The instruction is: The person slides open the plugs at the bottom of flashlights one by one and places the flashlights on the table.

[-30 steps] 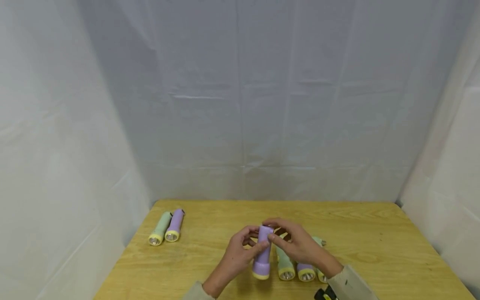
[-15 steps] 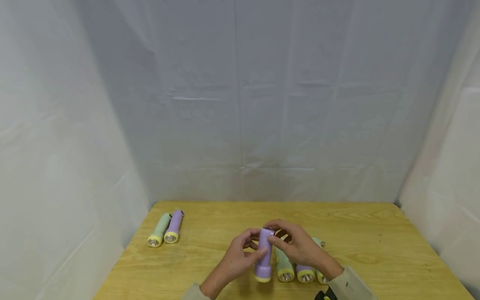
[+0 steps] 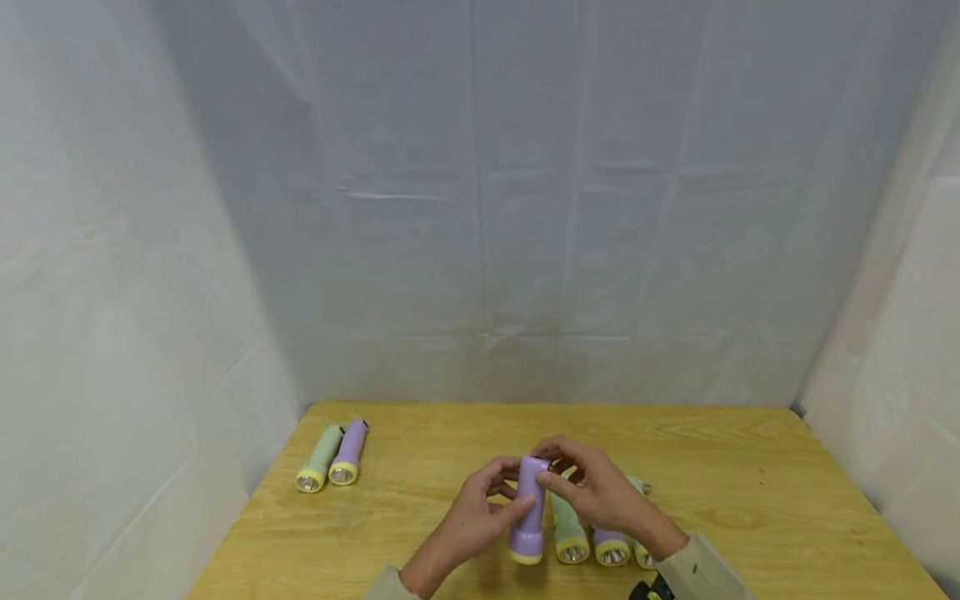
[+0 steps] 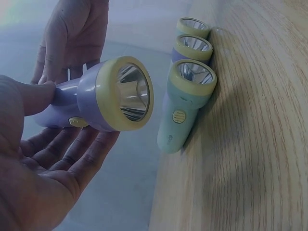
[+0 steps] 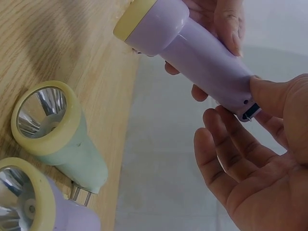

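Note:
A purple flashlight [image 3: 532, 510] with a yellow head ring is held above the table, its lamp end pointing down toward me. My left hand [image 3: 478, 510] grips the barrel, thumb on one side and fingers underneath. At the tail end my right hand [image 3: 596, 492] pinches with thumb and fingers. In the right wrist view, the right thumb lies on the tail beside a dark slot [image 5: 251, 111], where a small metal piece shows. The left wrist view shows a yellow switch [image 4: 78, 122] on the barrel and an unlit reflector [image 4: 133, 92].
To the right lie a green flashlight [image 3: 572, 537], a purple one [image 3: 612, 550] and another green one [image 3: 643, 554], partly behind the right arm. A green [image 3: 320, 458] and a purple flashlight [image 3: 350, 452] lie side by side at the table's left. A black object [image 3: 651, 590] is at the front edge.
The held purple flashlight has shifted slightly down and to the right, with both hands staying on it. The flashlights on the table have not moved.

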`<state>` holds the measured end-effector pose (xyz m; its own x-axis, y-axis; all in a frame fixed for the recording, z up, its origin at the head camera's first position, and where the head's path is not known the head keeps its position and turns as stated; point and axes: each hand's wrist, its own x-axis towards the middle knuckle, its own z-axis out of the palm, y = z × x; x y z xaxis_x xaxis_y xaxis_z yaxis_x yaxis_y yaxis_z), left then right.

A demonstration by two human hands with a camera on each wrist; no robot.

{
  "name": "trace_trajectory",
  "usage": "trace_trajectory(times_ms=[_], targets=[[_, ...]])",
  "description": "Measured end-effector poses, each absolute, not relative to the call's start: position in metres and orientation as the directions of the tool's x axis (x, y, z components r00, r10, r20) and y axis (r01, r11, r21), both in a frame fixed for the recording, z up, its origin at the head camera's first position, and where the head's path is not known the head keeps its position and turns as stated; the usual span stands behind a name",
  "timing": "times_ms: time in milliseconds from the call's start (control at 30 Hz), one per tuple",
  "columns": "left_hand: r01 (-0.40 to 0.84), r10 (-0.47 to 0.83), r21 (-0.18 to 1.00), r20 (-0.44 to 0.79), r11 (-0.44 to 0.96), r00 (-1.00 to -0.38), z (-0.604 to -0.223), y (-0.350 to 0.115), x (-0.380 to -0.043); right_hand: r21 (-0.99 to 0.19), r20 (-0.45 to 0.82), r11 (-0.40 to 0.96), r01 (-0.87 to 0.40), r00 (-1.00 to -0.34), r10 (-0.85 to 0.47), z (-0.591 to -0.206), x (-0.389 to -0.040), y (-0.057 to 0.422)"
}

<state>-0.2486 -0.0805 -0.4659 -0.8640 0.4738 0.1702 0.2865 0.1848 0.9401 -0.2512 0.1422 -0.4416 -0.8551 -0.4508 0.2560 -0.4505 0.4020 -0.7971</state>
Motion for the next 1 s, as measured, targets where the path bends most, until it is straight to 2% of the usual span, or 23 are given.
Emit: trace_trajectory(times_ms=[1000], targets=[[0.272,0.478,0.945,0.156,0.184,-0.865,-0.4652,-0.0831,-0.2481,-0.788,0.286,0.403,-0.465,-0.857,-0.430,-0.4374,-0.2507,0.1404]])
